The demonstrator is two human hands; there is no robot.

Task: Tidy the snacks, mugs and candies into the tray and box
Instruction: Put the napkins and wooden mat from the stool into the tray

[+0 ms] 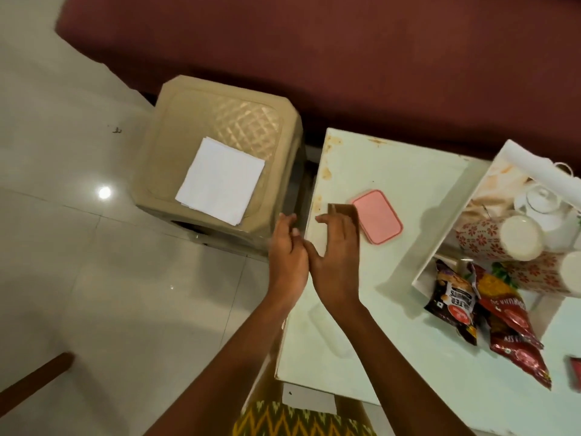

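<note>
My right hand (338, 256) lies fingers-forward on the white table (393, 171), its fingertips over a small brown object (344, 210) that touches a pink lidded box (377, 220). Whether it grips the brown object is hidden. My left hand (287, 256) hovers at the table's left edge beside the right hand, fingers apart and empty. At the right, a white tray (440, 228) holds two floral mugs (484, 242) on their sides and a white teapot (544, 204). A dark peanut packet (452, 297) and a red snack packet (509, 322) lean on the tray's near edge.
A beige plastic stool (220, 121) with a stack of white napkins (220, 180) stands left of the table. A maroon sofa (345, 58) runs behind. A red item (576, 376) shows at the right edge. A wooden leg (34, 379) crosses the tiled floor at bottom left.
</note>
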